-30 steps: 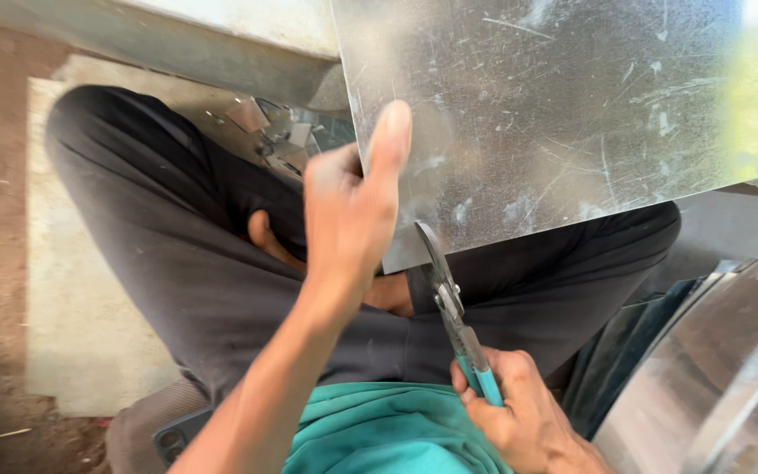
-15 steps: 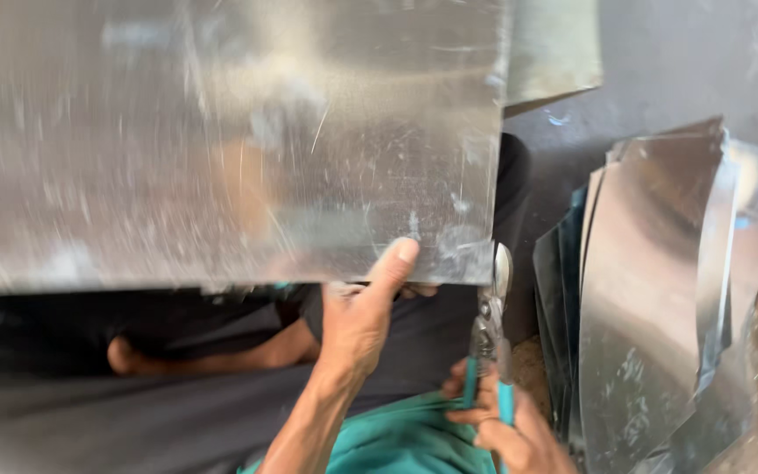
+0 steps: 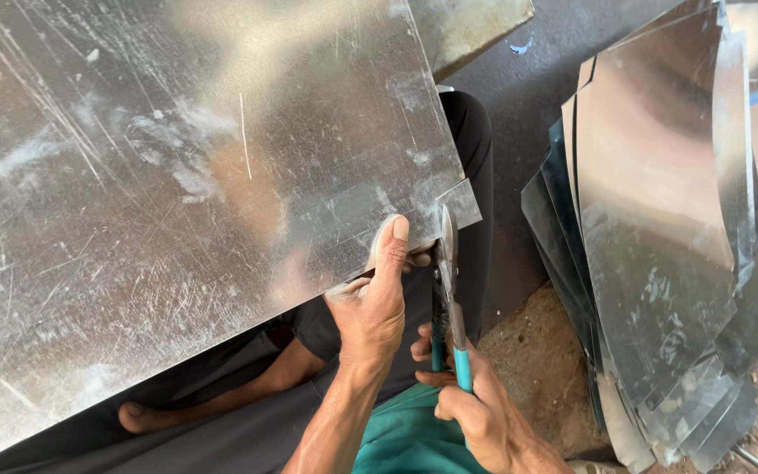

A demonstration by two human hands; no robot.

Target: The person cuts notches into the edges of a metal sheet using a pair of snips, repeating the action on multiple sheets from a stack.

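While left hand [image 3: 370, 307] grips metal sheet [image 3: 195, 184], right hand [image 3: 475, 408] clasps snips [image 3: 447, 290] above dark floor [image 3: 537, 114]

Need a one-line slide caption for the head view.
Left hand steadies metal sheet; right hand works snips at its edge.

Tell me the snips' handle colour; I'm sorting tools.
Teal on the snips, seen in the head view, in the right hand.
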